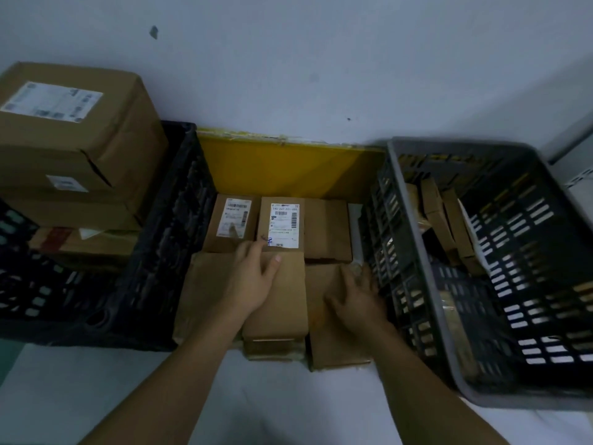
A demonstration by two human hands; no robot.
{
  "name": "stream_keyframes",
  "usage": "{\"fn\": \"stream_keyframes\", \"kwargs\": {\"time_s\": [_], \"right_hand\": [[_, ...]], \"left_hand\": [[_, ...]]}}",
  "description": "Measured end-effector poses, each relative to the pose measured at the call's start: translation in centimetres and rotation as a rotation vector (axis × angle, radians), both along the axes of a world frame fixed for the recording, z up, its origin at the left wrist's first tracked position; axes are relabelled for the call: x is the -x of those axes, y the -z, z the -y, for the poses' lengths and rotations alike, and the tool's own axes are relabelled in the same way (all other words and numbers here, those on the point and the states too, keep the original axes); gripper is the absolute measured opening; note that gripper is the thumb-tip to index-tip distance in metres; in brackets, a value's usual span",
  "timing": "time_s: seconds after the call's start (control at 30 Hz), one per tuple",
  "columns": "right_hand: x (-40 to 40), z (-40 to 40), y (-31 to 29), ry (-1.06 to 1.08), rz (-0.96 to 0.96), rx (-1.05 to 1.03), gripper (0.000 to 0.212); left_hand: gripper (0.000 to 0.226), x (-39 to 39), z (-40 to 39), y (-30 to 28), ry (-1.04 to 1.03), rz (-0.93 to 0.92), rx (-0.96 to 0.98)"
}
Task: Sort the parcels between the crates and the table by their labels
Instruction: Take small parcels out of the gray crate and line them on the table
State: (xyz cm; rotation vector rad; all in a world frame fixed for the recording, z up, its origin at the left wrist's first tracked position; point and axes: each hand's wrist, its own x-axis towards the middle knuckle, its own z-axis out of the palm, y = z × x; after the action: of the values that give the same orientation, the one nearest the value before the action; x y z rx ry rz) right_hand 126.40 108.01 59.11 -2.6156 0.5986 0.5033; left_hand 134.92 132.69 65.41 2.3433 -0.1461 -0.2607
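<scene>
Between the crates, both hands rest flat, fingers relaxed, on plain brown cardboard parcels [282, 293], labels hidden.

The parcels [282, 284] fill the gap between the black crate [154, 252] and the grey crate [449, 284], touching both walls. Behind the parcels a yellow board [288, 168] blocks the way. In front of them the white surface [272, 406] lies open. Large boxes [73, 139] are stacked in the black crate.
</scene>
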Motion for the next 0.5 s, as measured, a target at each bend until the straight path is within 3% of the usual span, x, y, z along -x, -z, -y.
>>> {"fn": "stream_keyframes", "kwargs": {"time_s": [0.23, 0.33, 0.4, 0.5], "right_hand": [[-0.6, -0.8, -2.3, -0.132, -0.034, 0.243, 0.086], [-0.9, -1.2, -5.9, -0.18, 0.03, 0.311, 0.081], [-1.0, -1.3, -9.0, -0.212, 0.132, 0.318, 0.078], [-0.3, -0.2, -13.0, -0.228, 0.443, 0.332, 0.072]], "left_hand": [[0.071, -0.2, 0.0, -0.9, 0.119, 0.198, -0.412], [0.075, 0.0, 1.3, -2.5, 0.179, 0.291, -0.467], [0.075, 0.1, 2.8, -4.0, 0.207, 0.333, -0.443], [0.073, 0.5, 5.8, -6.5, 0.251, 0.402, -0.416]]}}
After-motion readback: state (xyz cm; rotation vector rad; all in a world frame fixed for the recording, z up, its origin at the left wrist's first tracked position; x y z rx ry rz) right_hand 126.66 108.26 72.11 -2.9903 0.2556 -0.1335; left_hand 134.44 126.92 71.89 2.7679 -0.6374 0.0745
